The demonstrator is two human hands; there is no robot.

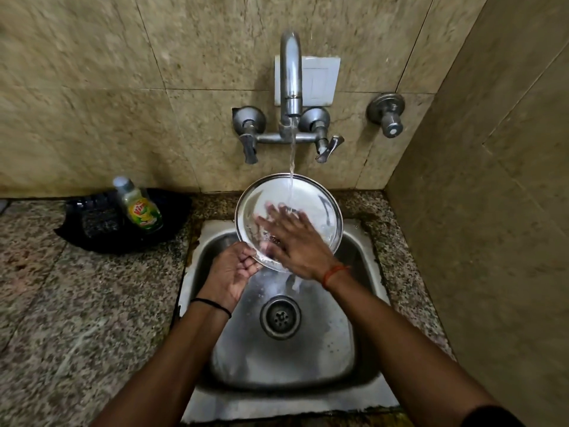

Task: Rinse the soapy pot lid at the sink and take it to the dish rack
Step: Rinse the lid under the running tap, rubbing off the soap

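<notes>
Lid (308, 198) tilted, hollow face toward the camera, left grip (232, 269) on its rim, right hand (295, 238) flat inside.

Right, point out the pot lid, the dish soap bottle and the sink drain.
pot lid (311, 195): head view, on its bare wet inner face, upper right.
dish soap bottle (142, 211): head view, on its label.
sink drain (280, 317): head view, on the strainer's centre.

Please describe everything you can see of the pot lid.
The pot lid is round, shiny metal with a raised rim, its concave side facing the camera. It is held tilted over the sink, under the tap's running water. The left hand has a grip on its lower left edge; the right hand lies flat on its wet inner surface.
</notes>
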